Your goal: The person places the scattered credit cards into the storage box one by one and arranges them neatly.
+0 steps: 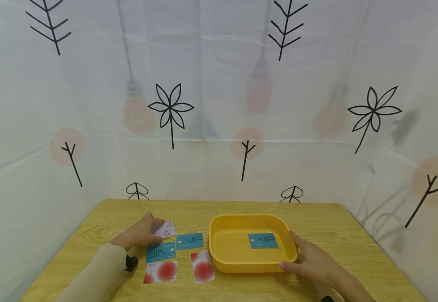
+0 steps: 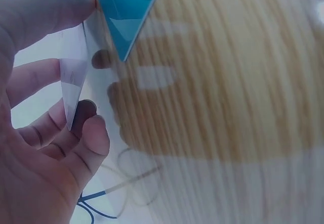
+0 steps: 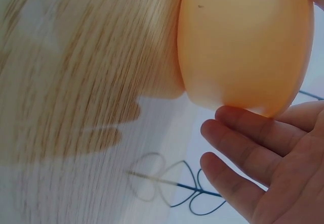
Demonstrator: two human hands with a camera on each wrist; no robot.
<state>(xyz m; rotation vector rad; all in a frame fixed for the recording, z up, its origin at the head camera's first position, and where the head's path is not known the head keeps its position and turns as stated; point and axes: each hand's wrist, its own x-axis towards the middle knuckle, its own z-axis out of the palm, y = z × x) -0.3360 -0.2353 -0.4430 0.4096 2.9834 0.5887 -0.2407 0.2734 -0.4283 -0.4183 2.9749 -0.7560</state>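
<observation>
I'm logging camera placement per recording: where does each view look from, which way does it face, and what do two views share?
Head: worn on the head, facing forward and down over the table and yellow tray; left grip, right grip and forearms show.
Left wrist: on that wrist, facing the left grip, which shows pinching a pale card.
Right wrist: on that wrist, facing the yellow tray's outer wall; the right grip shows against it.
Head and left wrist share the pale card.

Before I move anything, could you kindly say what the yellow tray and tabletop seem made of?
The yellow tray looks like smooth moulded plastic, by its rounded corners and uniform colour. The tabletop shows wood grain and soft reflections, suggesting glossy laminate, though varnished wood is possible.
</observation>
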